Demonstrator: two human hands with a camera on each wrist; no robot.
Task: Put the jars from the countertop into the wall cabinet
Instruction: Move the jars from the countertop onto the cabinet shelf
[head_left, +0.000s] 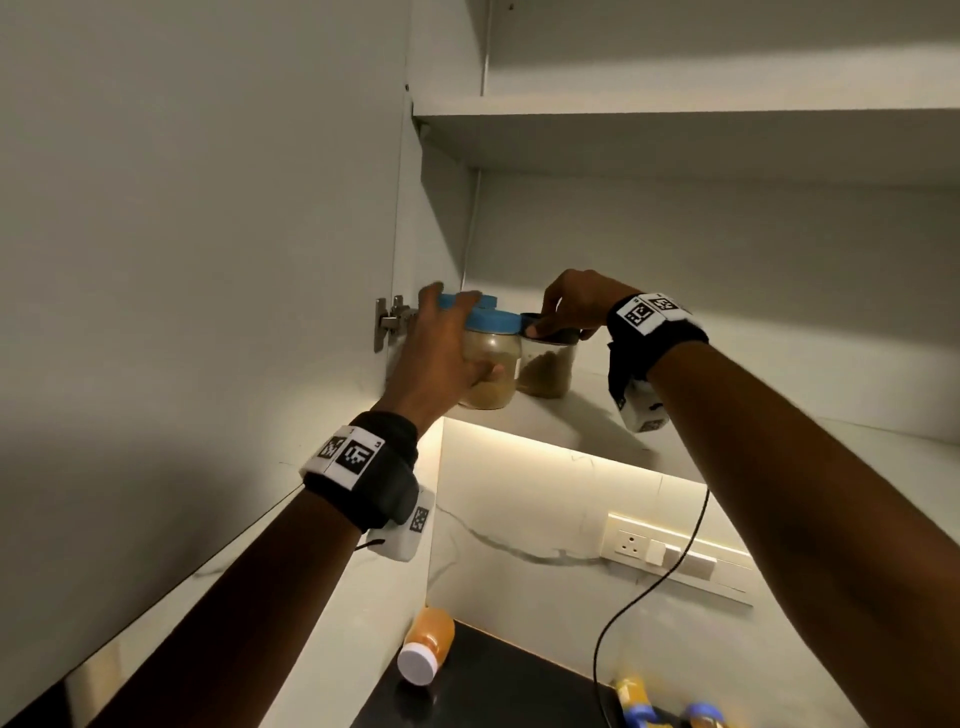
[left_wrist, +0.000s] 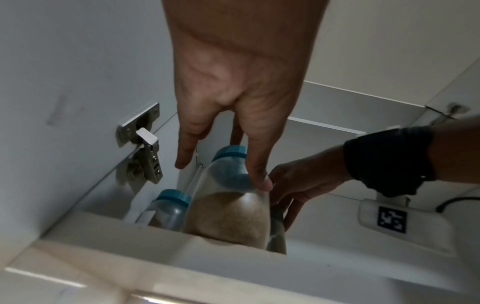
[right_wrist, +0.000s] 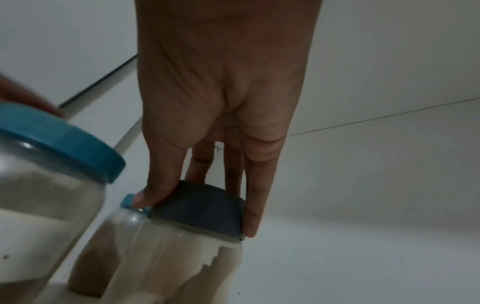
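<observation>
On the wall cabinet's bottom shelf (head_left: 727, 410), near its left wall, my left hand (head_left: 452, 338) grips a clear jar of tan powder with a blue lid (head_left: 491, 364), thumb on the front and fingers over the lid. The left wrist view shows this blue-lidded jar (left_wrist: 228, 205) tilted at the shelf's front edge. Right beside it stands a jar with a dark lid (head_left: 548, 366); my right hand (head_left: 563, 325) holds it by the dark lid (right_wrist: 200, 207). Behind them stands another blue-lidded jar (left_wrist: 168, 207).
The open cabinet door (head_left: 208, 260) and its hinge (head_left: 389, 322) are close on the left. An upper shelf (head_left: 675, 135) spans above. Below, the dark countertop holds an orange jar with a white lid (head_left: 423, 644) and blurred blue-lidded jars (head_left: 670, 712). A cable (head_left: 649, 597) hangs by the wall sockets (head_left: 675, 556).
</observation>
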